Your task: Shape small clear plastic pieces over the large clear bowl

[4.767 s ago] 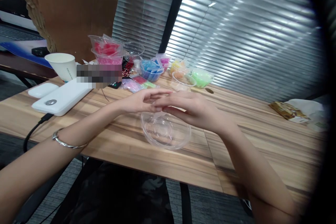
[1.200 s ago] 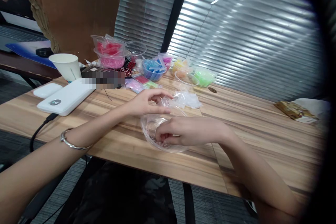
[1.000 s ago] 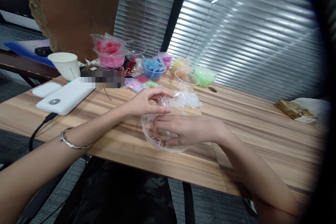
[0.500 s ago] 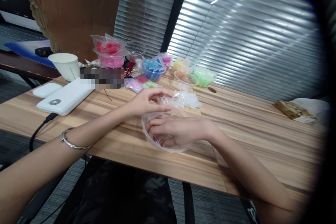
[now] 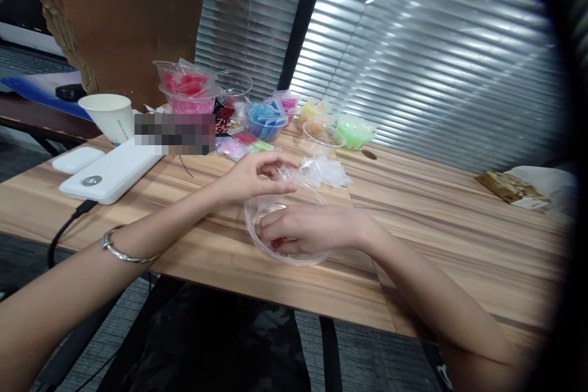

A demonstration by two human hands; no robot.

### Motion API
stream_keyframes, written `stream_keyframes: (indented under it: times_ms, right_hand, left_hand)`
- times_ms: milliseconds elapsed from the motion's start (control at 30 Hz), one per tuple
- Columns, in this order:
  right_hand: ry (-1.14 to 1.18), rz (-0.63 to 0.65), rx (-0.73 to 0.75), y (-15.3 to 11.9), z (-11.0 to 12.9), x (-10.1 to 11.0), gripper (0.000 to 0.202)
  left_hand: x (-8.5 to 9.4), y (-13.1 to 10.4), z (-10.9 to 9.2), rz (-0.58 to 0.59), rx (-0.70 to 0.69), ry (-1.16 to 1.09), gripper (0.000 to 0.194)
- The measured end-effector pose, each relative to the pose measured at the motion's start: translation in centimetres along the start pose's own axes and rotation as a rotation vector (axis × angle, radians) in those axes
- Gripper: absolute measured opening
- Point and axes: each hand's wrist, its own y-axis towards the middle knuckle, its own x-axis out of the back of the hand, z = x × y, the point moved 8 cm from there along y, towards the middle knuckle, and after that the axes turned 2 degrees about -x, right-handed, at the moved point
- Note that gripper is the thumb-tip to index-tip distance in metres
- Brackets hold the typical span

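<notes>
Bright glare on blinds (image 5: pixel 413 61), black right edge

No legible text. Paper cup (image 5: pixel 106 117), far left: print (image 5: pixel 121 129) on side, too small to read. Power bank (image 5: pixel 117 168), left: marks in round display (image 5: pixel 92 180), unreadable. Gold packet (image 5: pixel 509 189), far right: print blurred, unreadable.

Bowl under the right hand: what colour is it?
The bowl is clear and colourless; see the head view.
</notes>
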Motion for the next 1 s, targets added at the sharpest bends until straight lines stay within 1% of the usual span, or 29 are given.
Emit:
stream_keyframes:
  times_ms: [233,467,600,700,833,1000]
  right_hand:
    - [-0.001,-0.033,-0.064,0.0,-0.5,0.1,0.012]
    - [-0.017,-0.09,-0.012,-0.2,0.2,1.0,0.015]
    - [-0.048,-0.081,-0.063,-0.4,-0.4,0.8,0.016]
    - [-0.06,-0.07,-0.056,-0.5,-0.6,0.8,0.018]
    - [-0.055,-0.104,-0.039,-0.7,-0.2,1.4,0.019]
    - [-0.026,-0.123,-0.079,-1.1,0.3,2.4,0.019]
  left_hand:
    - [0.1,-0.1,-0.3,0.002,-0.007,0.057,0.045]
    - [0.2,-0.2,-0.6,0.014,-0.021,0.087,0.044]
    - [0.2,-0.1,-0.4,0.013,-0.023,0.062,0.045]
    - [0.2,-0.1,-0.4,0.011,-0.027,0.058,0.045]
    - [0.2,-0.1,-0.5,0.019,-0.025,0.079,0.043]
    - [0.2,-0.1,-0.7,0.018,-0.021,0.086,0.043]
